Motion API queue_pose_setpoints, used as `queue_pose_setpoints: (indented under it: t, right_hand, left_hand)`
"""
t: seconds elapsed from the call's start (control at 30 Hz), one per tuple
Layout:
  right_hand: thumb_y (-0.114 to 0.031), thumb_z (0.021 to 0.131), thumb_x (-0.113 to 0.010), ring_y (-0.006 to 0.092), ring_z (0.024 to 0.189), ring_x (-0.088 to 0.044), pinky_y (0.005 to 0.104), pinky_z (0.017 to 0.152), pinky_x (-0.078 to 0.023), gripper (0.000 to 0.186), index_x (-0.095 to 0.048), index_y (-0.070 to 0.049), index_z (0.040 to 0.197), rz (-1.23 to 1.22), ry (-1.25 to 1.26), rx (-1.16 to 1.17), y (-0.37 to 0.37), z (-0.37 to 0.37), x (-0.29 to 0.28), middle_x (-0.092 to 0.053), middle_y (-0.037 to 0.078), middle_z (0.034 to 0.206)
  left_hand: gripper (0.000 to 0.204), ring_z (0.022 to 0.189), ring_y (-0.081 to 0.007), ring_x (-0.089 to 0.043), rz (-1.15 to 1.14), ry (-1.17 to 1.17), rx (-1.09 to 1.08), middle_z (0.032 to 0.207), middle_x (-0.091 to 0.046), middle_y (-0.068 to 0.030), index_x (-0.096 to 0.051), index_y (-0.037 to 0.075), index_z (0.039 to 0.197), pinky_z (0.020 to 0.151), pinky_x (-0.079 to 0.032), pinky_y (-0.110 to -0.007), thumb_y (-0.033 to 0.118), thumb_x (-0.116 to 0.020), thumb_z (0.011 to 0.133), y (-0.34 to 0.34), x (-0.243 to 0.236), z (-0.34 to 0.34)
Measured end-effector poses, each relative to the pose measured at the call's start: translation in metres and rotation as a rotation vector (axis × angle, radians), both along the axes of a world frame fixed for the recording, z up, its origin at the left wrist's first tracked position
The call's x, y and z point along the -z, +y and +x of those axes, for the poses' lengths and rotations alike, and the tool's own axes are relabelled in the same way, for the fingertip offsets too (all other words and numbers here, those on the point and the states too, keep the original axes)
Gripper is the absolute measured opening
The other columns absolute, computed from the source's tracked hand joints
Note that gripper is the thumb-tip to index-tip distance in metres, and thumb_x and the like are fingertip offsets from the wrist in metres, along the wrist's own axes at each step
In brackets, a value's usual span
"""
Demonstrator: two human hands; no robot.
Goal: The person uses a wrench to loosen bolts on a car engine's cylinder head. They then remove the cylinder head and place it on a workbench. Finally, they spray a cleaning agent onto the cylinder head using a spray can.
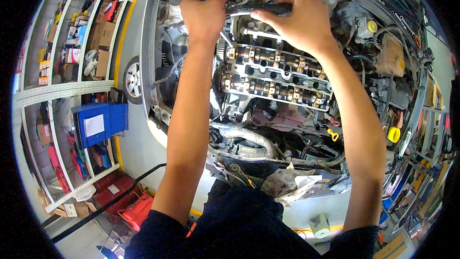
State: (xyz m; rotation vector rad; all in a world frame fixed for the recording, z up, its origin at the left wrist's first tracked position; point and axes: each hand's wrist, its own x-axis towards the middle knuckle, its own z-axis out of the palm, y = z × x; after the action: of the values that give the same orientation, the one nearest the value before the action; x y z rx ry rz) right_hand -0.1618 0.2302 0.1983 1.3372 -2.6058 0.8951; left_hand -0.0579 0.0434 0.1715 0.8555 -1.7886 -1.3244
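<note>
Dark trousers (239,225) fill the lower edge, below crumpled rags (292,184) on the car's front. Both forearms reach over the open engine (275,79). Right hand (299,21) grips a black tool handle (268,8) at the engine's far side; left hand (205,12) closes around its other end. Yellow-capped tanks (390,57) sit right; shelves (72,67) hold boxes left.

Two hands, left (203,12) and right (299,19), over one open engine (275,79) with two camshafts (278,60) lying side by side. One black tool handle (268,8) under the right hand. Two yellow caps, one (394,134) at the engine bay's right edge and one (372,26) on a white tank. One yellow dipstick loop (333,135). One wheel (132,80). One blue box (99,123) on the shelving (62,91). One black hose (110,204) on the floor.
</note>
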Motion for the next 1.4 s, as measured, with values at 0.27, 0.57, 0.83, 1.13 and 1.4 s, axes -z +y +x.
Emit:
queue_pose_setpoints:
  t: [0.27,0.57,0.83,1.13,1.4]
  right_hand:
    - [-0.069,0.078,-0.078,0.0352,0.081,-0.076,0.0461,0.079,-0.06,0.059,-0.084,-0.011,0.086,-0.001,-0.021,0.047,0.009,0.013,-0.002,-0.077,0.016,0.083]
    - [-0.077,0.076,-0.076,0.0377,0.088,-0.076,0.0471,0.084,-0.061,0.071,-0.082,-0.009,0.093,0.014,0.086,0.026,-0.001,-0.013,-0.004,-0.078,0.017,0.087]
    - [-0.073,0.076,-0.077,0.0392,0.088,-0.076,0.048,0.084,-0.061,0.068,-0.083,-0.009,0.099,0.037,0.006,-0.027,0.016,0.006,-0.032,-0.078,0.018,0.09]
    - [-0.071,0.08,-0.077,0.0359,0.082,-0.076,0.0452,0.079,-0.061,0.063,-0.083,-0.011,0.098,0.091,-0.115,0.015,0.029,0.034,0.002,-0.077,0.017,0.086]
    - [-0.064,0.082,-0.079,0.0359,0.079,-0.076,0.0439,0.078,-0.061,0.058,-0.083,-0.008,0.098,0.061,-0.141,-0.002,0.032,0.044,-0.007,-0.077,0.018,0.083]
  left_hand:
    - [0.017,0.065,-0.0112,-0.061,-0.044,-0.012,0.085,0.071,-0.069,-0.0059,-0.071,-0.001,0.08,0.063,-0.049,-0.028,0.013,-0.081,0.081,-0.003,0.003,0.001]
    - [0.034,0.088,-0.0128,-0.059,0.382,0.25,0.093,0.105,-0.07,-0.005,-0.073,-0.001,0.11,0.074,-0.05,-0.03,0.031,-0.07,0.1,0.007,0.035,0.015]
    - [0.042,0.091,-0.0137,-0.059,0.349,0.226,0.037,0.107,-0.069,-0.0063,-0.072,-0.003,0.114,0.073,-0.051,-0.03,0.037,-0.069,0.101,0.024,0.005,0.034]
    - [0.041,0.087,-0.0133,-0.064,0.31,0.139,-0.019,0.098,-0.072,-0.0057,-0.075,-0.003,0.114,0.074,-0.054,-0.03,0.035,-0.069,0.1,0.032,0.039,0.046]
    - [0.042,0.084,-0.0134,-0.058,0.215,0.102,-0.005,0.087,-0.07,-0.0064,-0.073,-0.005,0.1,0.075,-0.046,-0.027,0.037,-0.067,0.101,0.024,0.045,0.047]
